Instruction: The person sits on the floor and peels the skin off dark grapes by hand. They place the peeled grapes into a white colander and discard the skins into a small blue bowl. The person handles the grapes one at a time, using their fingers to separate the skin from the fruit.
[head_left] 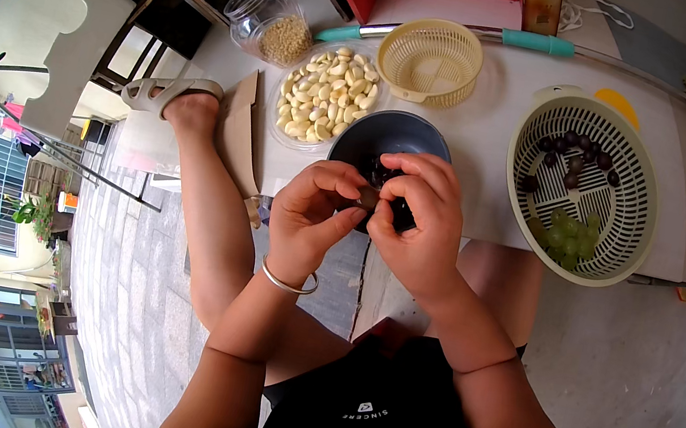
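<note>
Light table [489, 157] spans the upper half of frame; I'm at its near edge. Mop [537, 43] with teal grips lies along the back, probably parked there to leave the front free for bowls.

Big slotted colander [632, 208] at right of frame, within my right hand's reach. Slots likely let wet fruit drain. Clear tub [305, 145] left of centre, heaped with pale cloves. Dark bowl [394, 127] dead centre, directly below my hands, dark bits inside; my read: placed there to catch whatever drops. Beige basket [429, 65] just behind it, top centre. Glass jar [255, 9] with pale grains, upper left, past the tub.

Left hand [307, 213]: thumb and fingers pinched on a small dark piece. Right hand [427, 228]: thumb and index closed at its other side. Two-sided fingertip hold probably gives fine control.

Green grapes [573, 239] low in the colander, dark grapes [578, 154] higher up.

Small dark piece [368, 197]: frame centre, over the bowl; probably a grape, mostly finger-covered.
</note>
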The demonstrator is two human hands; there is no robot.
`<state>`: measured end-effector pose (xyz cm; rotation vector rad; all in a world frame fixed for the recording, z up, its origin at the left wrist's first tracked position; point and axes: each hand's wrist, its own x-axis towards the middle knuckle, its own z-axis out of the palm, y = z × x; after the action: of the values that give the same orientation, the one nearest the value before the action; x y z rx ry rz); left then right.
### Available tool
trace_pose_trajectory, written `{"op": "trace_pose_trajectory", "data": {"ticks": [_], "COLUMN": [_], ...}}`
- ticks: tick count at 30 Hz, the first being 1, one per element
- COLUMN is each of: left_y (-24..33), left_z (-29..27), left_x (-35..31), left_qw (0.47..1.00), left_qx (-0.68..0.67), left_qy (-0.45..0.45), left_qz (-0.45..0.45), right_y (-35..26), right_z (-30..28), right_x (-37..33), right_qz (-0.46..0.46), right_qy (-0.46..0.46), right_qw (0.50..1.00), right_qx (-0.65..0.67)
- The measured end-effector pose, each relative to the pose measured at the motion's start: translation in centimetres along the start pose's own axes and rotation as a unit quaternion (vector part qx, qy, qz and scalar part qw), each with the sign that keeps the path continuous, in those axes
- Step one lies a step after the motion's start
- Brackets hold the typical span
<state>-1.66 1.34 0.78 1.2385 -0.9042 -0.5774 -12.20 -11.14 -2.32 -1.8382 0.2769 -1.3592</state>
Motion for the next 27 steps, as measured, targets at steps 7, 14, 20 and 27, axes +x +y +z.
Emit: {"op": "trace_pose_trajectory", "data": {"ticks": [7, 14, 20, 27], "left_y": [0.0, -1.0, -0.9, -0.5], "left_z": [-1.6, -2.2, -1.8, -0.9], "left_x": [0.8, 0.8, 0.6, 0.2], "left_qw": [0.929, 0.914, 0.903, 0.968], "left_qx": [-0.289, -0.346, -0.387, -0.221], "left_qy": [-0.085, -0.076, -0.001, 0.046], "left_qz": [-0.212, -0.197, -0.186, -0.107], "right_y": [0.4, 0.7, 0.3, 0.5], "right_z": [-0.3, -0.6, -0.8, -0.7], "right_x": [0.3, 0.5, 0.5, 0.1], "right_qz": [0.040, 0.023, 0.012, -0.007], "right_qy": [0.006, -0.009, -0.002, -0.027], "right_qw": [0.999, 1.000, 1.000, 0.998], "right_qx": [0.028, -0.002, -0.016, -0.048]}}
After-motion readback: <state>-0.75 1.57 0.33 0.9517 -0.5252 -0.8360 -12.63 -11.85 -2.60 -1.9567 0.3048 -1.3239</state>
